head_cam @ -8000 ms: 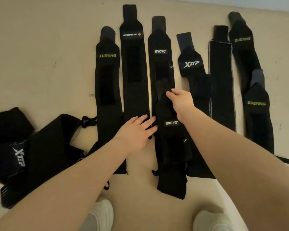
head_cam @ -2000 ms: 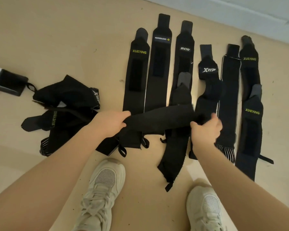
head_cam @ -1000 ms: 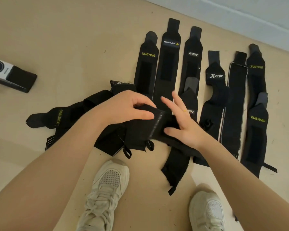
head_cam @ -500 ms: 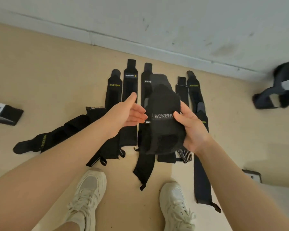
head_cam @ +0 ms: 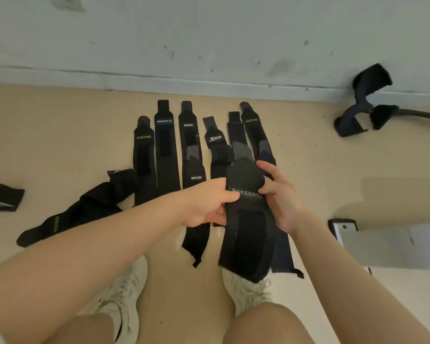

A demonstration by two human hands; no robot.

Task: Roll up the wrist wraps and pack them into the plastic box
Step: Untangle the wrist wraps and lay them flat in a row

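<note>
1. Nearest me I see bare knees and two cream mesh sneakers (head_cam: 124,291) planted on the smooth beige floor (head_cam: 60,145)
2. My left hand (head_cam: 206,204) has its grip closed on the edge of the black wrist wrap (head_cam: 248,229), thumb pressed beside the BOKEERS lettering
3. My right hand (head_cam: 281,197) pinches the wrap's opposite edge; the woven band hangs off the floor, its lower end limp over the right shoe
4. Beyond lie flat black elastic straps (head_cam: 166,150) in a row, parallel, with grey tab ends
5. A crumpled strap pile (head_cam: 85,209) sits left
6. Farthest is the scuffed pale wall (head_cam: 209,40)
</note>
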